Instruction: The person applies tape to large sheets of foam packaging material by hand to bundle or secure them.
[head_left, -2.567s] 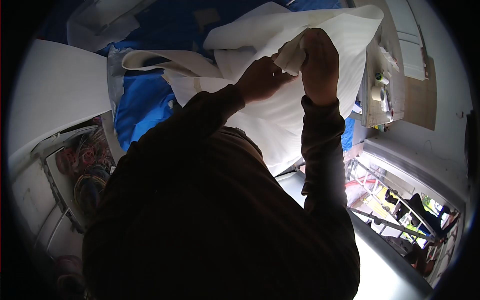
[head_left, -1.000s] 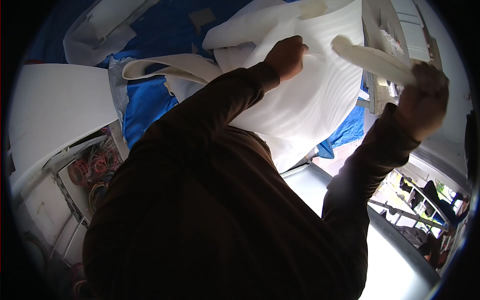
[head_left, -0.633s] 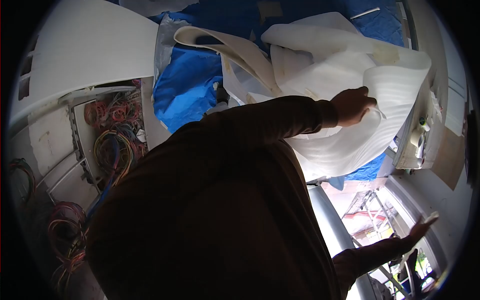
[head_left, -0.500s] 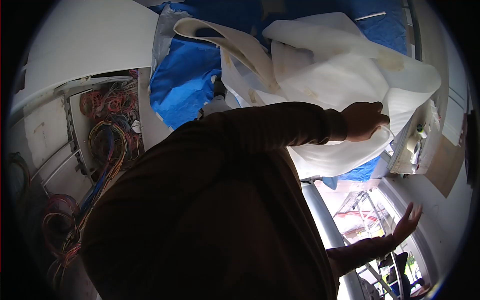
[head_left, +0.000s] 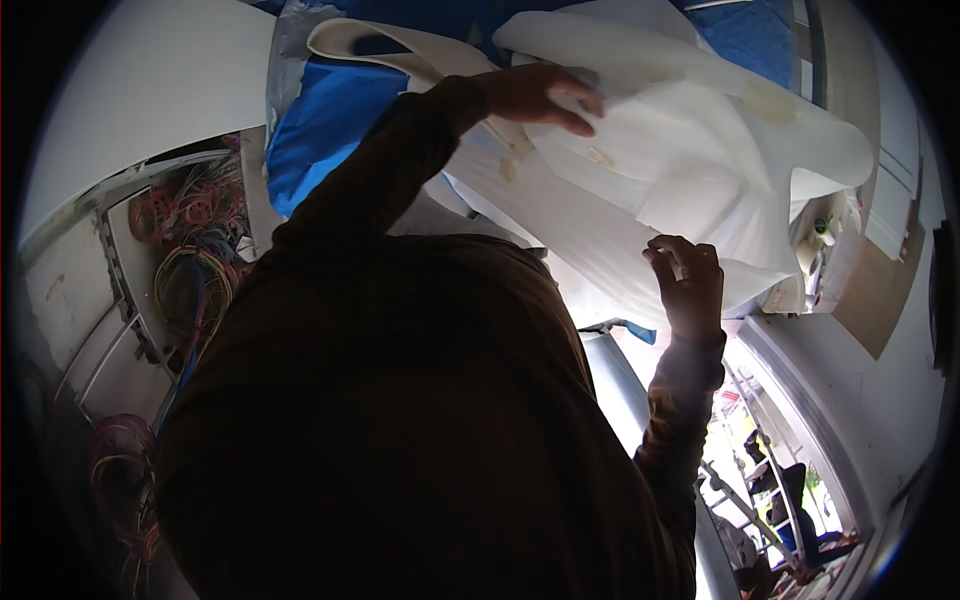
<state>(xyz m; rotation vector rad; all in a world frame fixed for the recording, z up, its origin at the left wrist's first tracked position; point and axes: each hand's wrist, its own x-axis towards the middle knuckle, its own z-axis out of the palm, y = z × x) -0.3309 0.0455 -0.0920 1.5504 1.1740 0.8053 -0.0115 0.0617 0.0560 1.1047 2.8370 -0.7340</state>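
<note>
A large, soft-looking white sheet (head_left: pixel 700 150) lies in folds and curls in front of me, with tan tape-like patches on it. My left hand (head_left: pixel 545 97) is over its upper left part, palm down, thumb and fingers apart and slightly blurred. Lower right, my right hand (head_left: pixel 690 285) is raised with bent fingers. Its thumb and index fingertip come together at an edge of the white sheet, in what looks like a pinch.
Blue sheeting (head_left: pixel 335 125) lies under and behind the white sheet. Bundled coloured wires (head_left: pixel 200 270) hang in an open panel at left. A shelf with rolls (head_left: pixel 815 250) stands at right. Below it, ladders (head_left: pixel 770 470) and another person (head_left: pixel 795 500) show in a bright opening.
My left hand has released the sheet's right edge and swung up and left. My right hand has come in from the lower right to the sheet, its fingers closing from spread to bent.
</note>
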